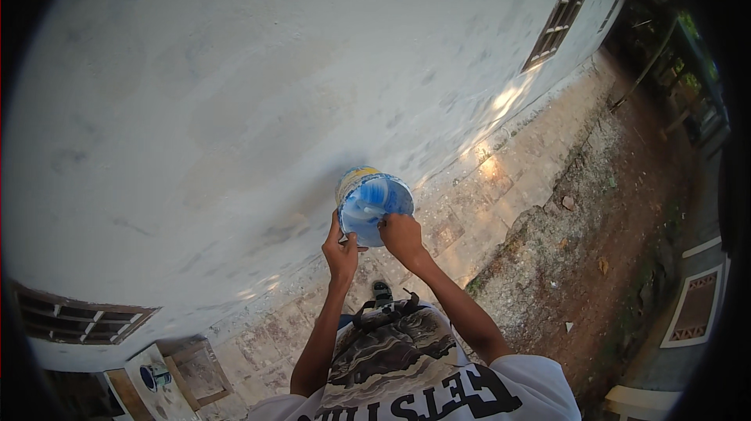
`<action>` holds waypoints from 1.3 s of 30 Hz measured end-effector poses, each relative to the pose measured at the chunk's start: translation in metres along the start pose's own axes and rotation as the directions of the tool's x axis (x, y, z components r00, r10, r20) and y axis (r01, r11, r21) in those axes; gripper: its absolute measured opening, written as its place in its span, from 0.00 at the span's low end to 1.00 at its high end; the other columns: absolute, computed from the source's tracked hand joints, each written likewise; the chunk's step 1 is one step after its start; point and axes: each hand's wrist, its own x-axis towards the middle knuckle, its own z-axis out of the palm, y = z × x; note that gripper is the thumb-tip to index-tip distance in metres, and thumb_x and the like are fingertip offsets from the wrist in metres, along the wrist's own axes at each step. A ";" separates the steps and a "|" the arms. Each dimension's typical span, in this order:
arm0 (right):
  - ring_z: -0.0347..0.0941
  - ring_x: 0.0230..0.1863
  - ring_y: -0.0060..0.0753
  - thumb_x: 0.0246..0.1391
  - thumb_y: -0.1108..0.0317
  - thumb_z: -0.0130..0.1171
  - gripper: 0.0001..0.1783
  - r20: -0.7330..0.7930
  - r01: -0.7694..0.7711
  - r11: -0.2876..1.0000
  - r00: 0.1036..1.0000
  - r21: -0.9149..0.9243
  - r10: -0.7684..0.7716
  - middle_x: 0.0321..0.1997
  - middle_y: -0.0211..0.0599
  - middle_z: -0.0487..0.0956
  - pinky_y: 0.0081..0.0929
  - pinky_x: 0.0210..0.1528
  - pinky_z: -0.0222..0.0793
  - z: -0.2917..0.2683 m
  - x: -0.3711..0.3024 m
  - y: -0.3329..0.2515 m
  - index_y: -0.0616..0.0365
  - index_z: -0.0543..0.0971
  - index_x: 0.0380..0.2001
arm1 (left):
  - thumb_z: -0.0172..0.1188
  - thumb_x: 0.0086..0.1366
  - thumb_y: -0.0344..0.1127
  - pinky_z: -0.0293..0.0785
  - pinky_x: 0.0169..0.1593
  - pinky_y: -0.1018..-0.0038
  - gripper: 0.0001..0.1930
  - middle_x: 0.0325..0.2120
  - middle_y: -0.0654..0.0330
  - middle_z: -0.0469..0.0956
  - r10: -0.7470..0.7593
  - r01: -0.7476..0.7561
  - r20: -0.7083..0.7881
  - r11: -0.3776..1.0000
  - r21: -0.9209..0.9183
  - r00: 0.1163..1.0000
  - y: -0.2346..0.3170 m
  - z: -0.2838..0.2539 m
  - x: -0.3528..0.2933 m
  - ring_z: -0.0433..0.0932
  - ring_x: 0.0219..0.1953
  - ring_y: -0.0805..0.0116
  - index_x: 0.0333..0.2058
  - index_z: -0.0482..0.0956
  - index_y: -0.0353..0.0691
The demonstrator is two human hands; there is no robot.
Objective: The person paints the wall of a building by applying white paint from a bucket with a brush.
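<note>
A paint bucket point(361, 179), yellow and blue outside and smeared blue and white inside, is tilted so its mouth faces me, close to the pale wall. My left hand point(342, 253) grips its near left rim, thumb at the edge and fingers along the outside. Over the right part of the mouth, my right hand point(400, 235) is closed, its fingertips turned into the bucket. Whatever it holds is hidden by the hand and the bucket's inside. Pale blue paint point(368, 214) coats the inner wall.
The patchy whitish wall point(258, 93) fills the left and top. Barred windows point(565, 10) are set in it. Below runs a cracked paved strip point(501, 186), broken along its edge beside a dirt path point(626, 210). Another bucket point(155, 376) stands at lower left.
</note>
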 end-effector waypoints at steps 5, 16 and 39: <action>0.80 0.31 0.53 0.56 0.62 0.56 0.14 0.057 -0.025 0.979 0.998 0.205 0.014 0.24 0.55 0.80 0.41 0.35 0.75 -0.011 0.009 0.019 0.62 0.83 0.33 | 0.50 0.61 0.13 0.87 0.31 0.70 0.36 0.50 0.42 0.74 -0.059 0.059 -0.004 0.998 -0.031 0.998 -0.004 -0.004 0.001 0.82 0.39 0.58 0.67 0.54 0.37; 0.68 0.24 0.18 0.63 0.57 0.56 0.20 0.181 -0.180 0.611 0.982 0.771 0.060 0.23 0.29 0.76 0.21 0.29 0.68 -0.001 -0.022 0.019 0.67 0.83 0.39 | 0.50 0.62 0.15 0.88 0.31 0.68 0.35 0.45 0.41 0.77 -0.149 0.147 -0.014 0.985 -0.091 0.989 -0.009 -0.007 -0.001 0.83 0.37 0.56 0.68 0.54 0.41; 0.63 0.18 0.14 0.63 0.58 0.56 0.19 0.104 -0.197 0.514 0.973 0.835 0.204 0.18 0.26 0.73 0.18 0.21 0.60 0.009 -0.036 0.002 0.67 0.82 0.38 | 0.51 0.62 0.16 0.87 0.29 0.68 0.36 0.41 0.42 0.78 -0.162 0.161 -0.027 0.986 -0.035 0.986 -0.001 0.002 -0.010 0.83 0.34 0.56 0.68 0.50 0.35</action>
